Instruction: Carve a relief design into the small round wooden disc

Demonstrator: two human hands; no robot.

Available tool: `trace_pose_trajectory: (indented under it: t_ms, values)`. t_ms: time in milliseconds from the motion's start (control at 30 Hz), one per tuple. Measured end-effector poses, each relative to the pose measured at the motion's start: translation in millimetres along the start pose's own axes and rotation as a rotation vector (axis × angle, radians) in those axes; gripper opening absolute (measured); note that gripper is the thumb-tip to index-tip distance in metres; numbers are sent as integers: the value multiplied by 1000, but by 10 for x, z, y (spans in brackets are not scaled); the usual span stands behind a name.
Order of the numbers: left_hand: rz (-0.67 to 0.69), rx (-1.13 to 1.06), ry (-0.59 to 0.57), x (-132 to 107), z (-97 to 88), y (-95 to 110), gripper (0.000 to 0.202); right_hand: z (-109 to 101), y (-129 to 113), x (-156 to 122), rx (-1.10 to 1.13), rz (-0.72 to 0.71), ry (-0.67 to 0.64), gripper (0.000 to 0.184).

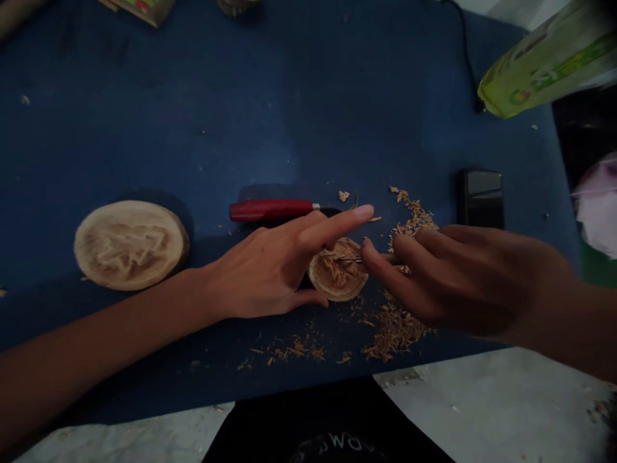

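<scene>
A small round wood slice (338, 273) with a carved hollow lies on the blue table. My left hand (277, 263) grips its left side, thumb at the near edge and index finger stretched out past the far rim. In my right hand (457, 276) is a thin carving tool (351, 260), its metal tip on the carved face of the slice; most of its handle is hidden by my fingers. Just beyond my left hand lies a red-handled tool (272, 209) with a curved metal end. A larger oval wood slice (130, 244) with a carved relief rests at the left.
Wood shavings (395, 331) are scattered around the small slice and along the near edge of the blue table (337, 128). A black phone-like object (481, 198) lies at the right. A yellow-green plastic package (540, 71) stands at the far right corner, near a black cable (465, 45).
</scene>
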State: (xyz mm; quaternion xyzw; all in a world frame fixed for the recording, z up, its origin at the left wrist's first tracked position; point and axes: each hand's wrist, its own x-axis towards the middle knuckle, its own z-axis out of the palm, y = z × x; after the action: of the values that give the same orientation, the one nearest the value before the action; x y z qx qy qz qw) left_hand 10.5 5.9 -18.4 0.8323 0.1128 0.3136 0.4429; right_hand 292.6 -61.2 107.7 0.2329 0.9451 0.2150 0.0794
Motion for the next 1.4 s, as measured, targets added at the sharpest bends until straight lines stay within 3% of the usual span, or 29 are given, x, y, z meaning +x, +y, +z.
trace_pose_trajectory:
  t_ms: [233, 500, 833, 933, 1000, 1067, 1200, 1267, 1400]
  values:
    - [51, 36, 28, 44, 15, 26, 86, -50, -61, 52, -144, -64, 66, 19]
    - [2, -2, -5, 31, -10, -8, 91, 260, 28, 17, -17, 25, -5, 31]
    - [29, 7, 15, 4, -1, -68, 106, 128, 348, 211, -366, -422, 296, 44]
    - [22, 35, 21, -1, 4, -56, 101, 136, 409, 135, -390, -505, 376, 39]
    - [30, 43, 18, -3, 5, -43, 97, 154, 405, 59, -327, -524, 358, 30]
    - [32, 39, 15, -7, 5, -29, 97, 177, 354, -18, -249, -417, 316, 25]
    - [-10, 15, 16, -17, 6, -12, 99, 205, 136, -149, -47, -35, 186, 18]
    - [-17, 4, 13, -11, 1, -14, 108, 190, 6, -199, 54, 65, 58, 21]
    - [18, 3, -13, 8, -19, -7, 126, 106, -163, -224, 107, 239, -19, 32]
